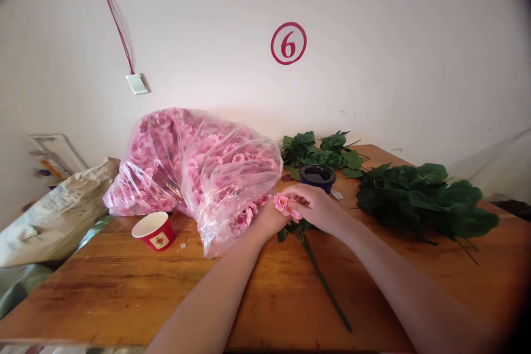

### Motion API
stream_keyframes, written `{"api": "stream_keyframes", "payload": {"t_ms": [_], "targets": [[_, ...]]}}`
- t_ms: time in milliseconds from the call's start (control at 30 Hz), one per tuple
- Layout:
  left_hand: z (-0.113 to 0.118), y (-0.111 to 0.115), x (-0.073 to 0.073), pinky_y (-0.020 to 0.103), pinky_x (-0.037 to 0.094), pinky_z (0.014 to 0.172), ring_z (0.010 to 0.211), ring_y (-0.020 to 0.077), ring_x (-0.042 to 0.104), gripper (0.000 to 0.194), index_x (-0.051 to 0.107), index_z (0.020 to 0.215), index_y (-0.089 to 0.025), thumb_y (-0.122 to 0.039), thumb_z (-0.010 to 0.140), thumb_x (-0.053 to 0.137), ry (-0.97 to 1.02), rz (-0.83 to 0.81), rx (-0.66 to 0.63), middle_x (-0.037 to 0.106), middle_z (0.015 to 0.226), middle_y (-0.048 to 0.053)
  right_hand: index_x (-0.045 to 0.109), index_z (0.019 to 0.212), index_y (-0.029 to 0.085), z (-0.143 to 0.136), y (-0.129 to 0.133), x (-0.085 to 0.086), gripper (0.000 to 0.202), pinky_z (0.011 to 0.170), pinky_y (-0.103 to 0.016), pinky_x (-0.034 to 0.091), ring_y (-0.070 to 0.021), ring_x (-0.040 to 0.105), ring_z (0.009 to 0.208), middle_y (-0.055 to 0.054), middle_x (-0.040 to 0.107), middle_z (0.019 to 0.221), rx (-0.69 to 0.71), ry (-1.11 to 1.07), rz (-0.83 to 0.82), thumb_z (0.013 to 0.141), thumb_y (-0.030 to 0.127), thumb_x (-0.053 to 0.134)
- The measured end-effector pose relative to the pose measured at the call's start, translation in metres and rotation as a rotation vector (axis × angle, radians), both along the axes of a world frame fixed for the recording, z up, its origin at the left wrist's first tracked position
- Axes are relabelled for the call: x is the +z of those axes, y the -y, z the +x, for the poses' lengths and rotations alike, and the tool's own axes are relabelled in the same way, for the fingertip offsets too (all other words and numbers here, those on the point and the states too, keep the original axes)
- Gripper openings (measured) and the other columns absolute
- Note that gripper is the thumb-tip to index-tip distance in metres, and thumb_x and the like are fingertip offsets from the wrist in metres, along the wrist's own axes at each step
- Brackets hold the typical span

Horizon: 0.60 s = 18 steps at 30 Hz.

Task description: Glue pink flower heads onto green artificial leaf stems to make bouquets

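Evidently, the right hand pinches pink flowers by the upper end of a green stem, the left hand's grip is unclear, and over-squeezing could crush the flowers.

By the right hand, flowers are held, with the left hand placed just beside. To its left a bag is set, a cup farther left. Beyond the right hand a bowl is backed by a leaf cluster; to its right a leaf bunch is laid.
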<state>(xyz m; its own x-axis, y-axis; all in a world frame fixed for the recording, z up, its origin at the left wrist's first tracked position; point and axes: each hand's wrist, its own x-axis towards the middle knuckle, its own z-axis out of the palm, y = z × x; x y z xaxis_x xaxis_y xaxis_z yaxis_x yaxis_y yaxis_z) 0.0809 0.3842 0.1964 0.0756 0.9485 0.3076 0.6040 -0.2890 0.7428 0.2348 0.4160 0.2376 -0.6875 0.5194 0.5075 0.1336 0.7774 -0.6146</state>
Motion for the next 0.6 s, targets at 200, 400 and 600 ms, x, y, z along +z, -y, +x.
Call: {"api": "stream_keyframes", "payload": {"t_ms": [200, 400, 600], "targets": [[0.001, 0.004, -0.002, 0.022, 0.042, 0.059, 0.067, 0.0138, 0.053, 0.013, 0.064, 0.068, -0.014, -0.027, 0.07, 0.062, -0.048, -0.05, 0.11, 0.059, 0.063, -0.001, 0.067, 0.077, 0.019, -0.001, -0.008, -0.006, 0.02, 0.07, -0.026, 0.042, -0.0148, 0.059, 0.075, -0.003, 0.064, 0.079, -0.014, 0.01, 0.185, 0.08, 0.005, 0.053], [0.003, 0.006, -0.006, 0.022, 0.036, 0.055, 0.063, 0.012, 0.048, 0.013, 0.058, 0.06, -0.014, -0.025, 0.066, 0.064, -0.076, -0.001, 0.109, 0.053, 0.058, -0.002, 0.065, 0.068, 0.018, -0.003, -0.007, -0.009, 0.024, 0.061, -0.024, 0.038, -0.0129, 0.055, 0.064, -0.001, 0.06, 0.07, -0.034, 0.077, 0.153, 0.074, 0.0, 0.051], [0.003, 0.005, -0.008, 0.022, 0.033, 0.054, 0.058, 0.0099, 0.045, 0.014, 0.056, 0.06, -0.014, -0.022, 0.07, 0.061, -0.063, 0.046, 0.111, 0.051, 0.058, -0.003, 0.064, 0.064, 0.018, -0.003, 0.005, 0.001, 0.025, 0.062, -0.027, 0.04, -0.0145, 0.055, 0.066, -0.003, 0.062, 0.074, 0.008, 0.125, 0.156, 0.074, 0.002, 0.048]]}}
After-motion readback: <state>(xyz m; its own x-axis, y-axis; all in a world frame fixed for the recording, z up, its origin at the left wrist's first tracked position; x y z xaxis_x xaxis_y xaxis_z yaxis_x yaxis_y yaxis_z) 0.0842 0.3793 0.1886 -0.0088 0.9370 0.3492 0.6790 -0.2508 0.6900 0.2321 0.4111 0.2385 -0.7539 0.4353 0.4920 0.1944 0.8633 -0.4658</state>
